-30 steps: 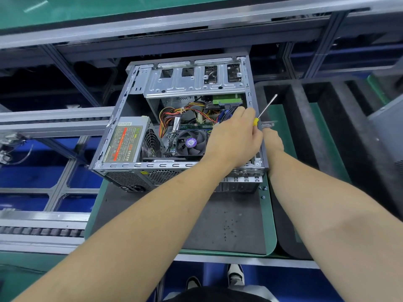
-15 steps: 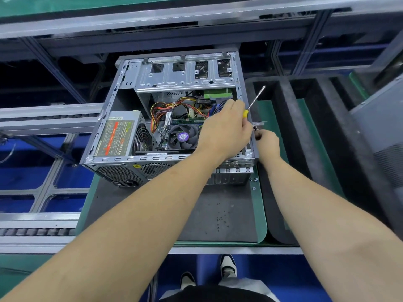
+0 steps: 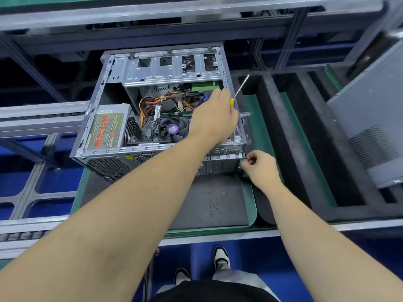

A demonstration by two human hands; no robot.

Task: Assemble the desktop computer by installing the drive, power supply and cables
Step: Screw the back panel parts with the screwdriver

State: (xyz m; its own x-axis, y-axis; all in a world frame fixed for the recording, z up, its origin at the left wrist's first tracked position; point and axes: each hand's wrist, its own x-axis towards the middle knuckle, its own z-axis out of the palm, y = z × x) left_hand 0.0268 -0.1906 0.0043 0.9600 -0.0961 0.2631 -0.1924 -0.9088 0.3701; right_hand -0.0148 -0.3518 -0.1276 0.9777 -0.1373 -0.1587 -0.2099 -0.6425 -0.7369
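On the green desk (image 3: 250, 149) lies the open computer case (image 3: 157, 118), power supply (image 3: 106, 127) at its left. Left hand (image 3: 214, 117), inside, grips a yellow-handled screwdriver (image 3: 238, 90); right hand (image 3: 260, 168), fingers curled, pinches something small at the case's rear corner.

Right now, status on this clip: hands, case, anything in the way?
Left hand in open case, gripping screwdriver. Right hand pinched at near right corner; contents hidden. Power supply seated. Cables loose inside.
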